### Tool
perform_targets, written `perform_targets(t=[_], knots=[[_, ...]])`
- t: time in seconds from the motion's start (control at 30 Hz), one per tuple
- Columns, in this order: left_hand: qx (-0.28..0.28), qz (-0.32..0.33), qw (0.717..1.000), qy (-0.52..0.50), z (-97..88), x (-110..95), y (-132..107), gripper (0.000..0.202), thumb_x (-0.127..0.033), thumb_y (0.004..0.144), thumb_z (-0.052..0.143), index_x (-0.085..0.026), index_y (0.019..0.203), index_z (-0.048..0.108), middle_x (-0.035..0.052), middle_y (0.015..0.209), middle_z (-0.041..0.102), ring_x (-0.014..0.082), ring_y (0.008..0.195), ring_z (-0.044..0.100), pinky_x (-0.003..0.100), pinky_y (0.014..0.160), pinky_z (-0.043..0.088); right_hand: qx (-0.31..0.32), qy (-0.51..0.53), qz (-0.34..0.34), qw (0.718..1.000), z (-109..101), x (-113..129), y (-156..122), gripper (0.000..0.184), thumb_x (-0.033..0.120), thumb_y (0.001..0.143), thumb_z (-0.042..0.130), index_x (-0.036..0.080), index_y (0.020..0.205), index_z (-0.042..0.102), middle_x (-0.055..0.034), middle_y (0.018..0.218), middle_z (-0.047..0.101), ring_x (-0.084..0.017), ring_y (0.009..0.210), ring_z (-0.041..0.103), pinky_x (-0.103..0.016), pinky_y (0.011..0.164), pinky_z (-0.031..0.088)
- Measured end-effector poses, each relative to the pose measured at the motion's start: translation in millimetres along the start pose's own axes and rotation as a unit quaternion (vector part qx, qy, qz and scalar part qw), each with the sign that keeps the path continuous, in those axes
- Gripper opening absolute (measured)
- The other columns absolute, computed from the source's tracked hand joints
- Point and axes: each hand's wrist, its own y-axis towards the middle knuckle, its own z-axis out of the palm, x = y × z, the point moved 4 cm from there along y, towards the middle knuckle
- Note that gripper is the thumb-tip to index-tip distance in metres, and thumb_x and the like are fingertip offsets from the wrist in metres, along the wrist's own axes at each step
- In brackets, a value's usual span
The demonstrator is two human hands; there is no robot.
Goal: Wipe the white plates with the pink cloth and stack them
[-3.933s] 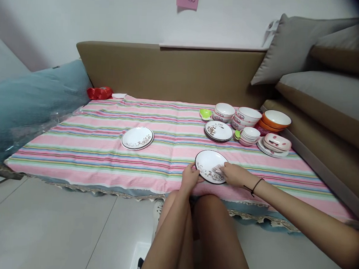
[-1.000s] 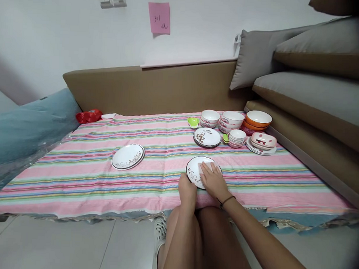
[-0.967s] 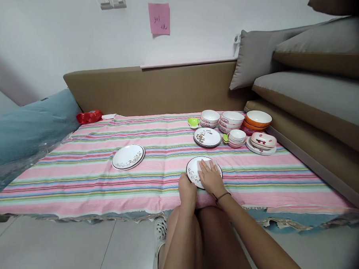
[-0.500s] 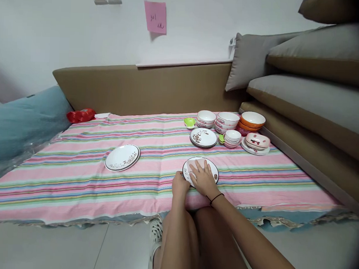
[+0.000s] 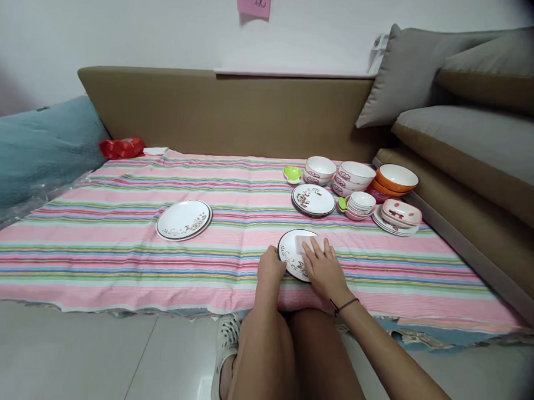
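Observation:
A round white plate [image 5: 291, 257] with a dark rim and brown floral print lies on the striped cloth before my knees. My left hand [image 5: 272, 265] is closed on its left edge. Flat across the plate's right part, my right hand [image 5: 326, 270] has its fingers stretched out over a pale pink wipe [image 5: 301, 243], pressing it to the surface. Part of the wipe and the plate's right rim are hidden under that hand. Just behind is a stack of similar plates [image 5: 313, 199].
White plates [image 5: 183, 219] lie overlapped to the left. At the back right stand white bowls [image 5: 320, 167], orange bowls [image 5: 396, 177], small bowls [image 5: 361, 203], a green leaf-shaped dish [image 5: 292, 174] and pink dishes [image 5: 401, 212]. Cushions [image 5: 477, 138] are piled on the right; a red package [image 5: 122, 148] lies far left.
My right hand has slid the wipe rightward across the plate, uncovering more of the print on the left. My left hand stays at the rim. The view has shifted.

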Motion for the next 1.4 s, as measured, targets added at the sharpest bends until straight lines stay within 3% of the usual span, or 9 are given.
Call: perform_targets(t=[0.13,0.27,0.4,0.6,0.73,0.93,1.17,1.3,1.4], knots=[[-0.003,0.003,1.0,0.018,-1.3,-3.2,-2.8,0.029,-0.008,0.072,0.061,-0.014,0.1,0.061,0.013,0.099,0.071,0.023,0.094,0.065,0.027,0.075,0.045,0.029,0.059,-0.051,0.997,1.9,14.9,19.2,0.047,0.029,0.097,0.033,0.022,0.142,0.044,-0.0058,0.152,0.033,-0.035,0.142,0.02,-0.054,0.109,0.029],[-0.006,0.002,1.0,0.03,-1.3,-4.8,-4.6,0.028,-0.01,0.074,0.059,-0.015,0.1,0.062,0.0126,0.099,0.071,0.0226,0.092,0.066,0.028,0.075,0.045,0.073,0.084,-0.131,0.985,-9.6,10.2,-2.4,0.044,0.03,0.099,0.028,0.032,0.139,0.047,0.0032,0.152,0.034,-0.029,0.142,0.023,-0.049,0.11,0.031],[-0.018,-0.006,0.999,0.04,-0.3,-7.2,-6.3,0.032,-0.004,0.073,0.054,-0.014,0.103,0.061,0.0154,0.103,0.07,0.0245,0.098,0.065,0.029,0.077,0.045,0.044,0.002,-0.049,0.998,-15.6,-9.7,-12.8,0.045,0.031,0.098,0.032,0.025,0.14,0.047,-0.0029,0.149,0.039,-0.033,0.139,0.029,-0.052,0.111,0.026],[-0.012,0.006,0.999,0.04,-3.1,-9.1,-5.2,0.025,-0.006,0.07,0.059,-0.016,0.092,0.067,0.0129,0.095,0.072,0.0241,0.094,0.065,0.028,0.077,0.045,0.04,0.023,0.036,0.998,2.4,9.4,33.3,0.049,0.033,0.097,0.034,0.018,0.143,0.042,-0.0057,0.153,0.03,-0.04,0.142,0.017,-0.054,0.111,0.025],[0.002,0.011,1.0,0.012,-1.9,-3.1,0.0,0.018,-0.011,0.077,0.057,-0.016,0.089,0.069,0.0108,0.091,0.073,0.0217,0.089,0.066,0.027,0.075,0.045,0.06,0.093,-0.065,0.992,3.1,28.7,40.2,0.049,0.032,0.099,0.028,0.024,0.146,0.036,-0.0048,0.155,0.027,-0.035,0.143,0.015,-0.055,0.11,0.027],[0.007,-0.021,0.999,-0.045,3.0,7.0,6.5,0.03,-0.02,0.092,0.038,-0.016,0.101,0.066,0.0084,0.09,0.074,0.0159,0.074,0.068,0.024,0.066,0.048,0.136,0.132,-0.183,0.965,-20.2,21.7,-0.3,0.047,0.031,0.1,0.022,0.031,0.142,0.042,-0.0003,0.151,0.035,-0.029,0.143,0.019,-0.056,0.109,0.028],[-0.033,-0.018,0.999,-0.021,-3.0,-0.8,-2.6,0.038,-0.011,0.076,0.057,-0.019,0.112,0.064,0.01,0.099,0.073,0.022,0.094,0.067,0.028,0.077,0.047,0.129,0.069,-0.146,0.978,-34.0,-21.3,-43.0,0.044,0.034,0.1,0.024,0.034,0.138,0.046,0.0032,0.147,0.042,-0.025,0.141,0.028,-0.051,0.11,0.029],[-0.047,-0.007,0.999,-0.009,-4.6,-6.7,-7.7,0.039,-0.011,0.076,0.055,-0.018,0.113,0.066,0.0121,0.102,0.072,0.024,0.098,0.065,0.029,0.081,0.047,0.086,0.0,-0.066,0.994,-22.2,-35.7,-27.0,0.044,0.037,0.097,0.032,0.032,0.139,0.047,0.0021,0.148,0.04,-0.032,0.139,0.029,-0.058,0.108,0.026],[-0.054,-0.001,0.999,-0.002,-5.5,-10.3,-11.8,0.037,-0.01,0.077,0.053,-0.016,0.109,0.069,0.0136,0.1,0.073,0.0248,0.096,0.066,0.03,0.08,0.046,0.087,0.004,-0.024,0.996,-14.7,-19.2,-3.0,0.047,0.039,0.098,0.031,0.028,0.141,0.043,0.0003,0.15,0.036,-0.036,0.14,0.025,-0.062,0.109,0.021]])
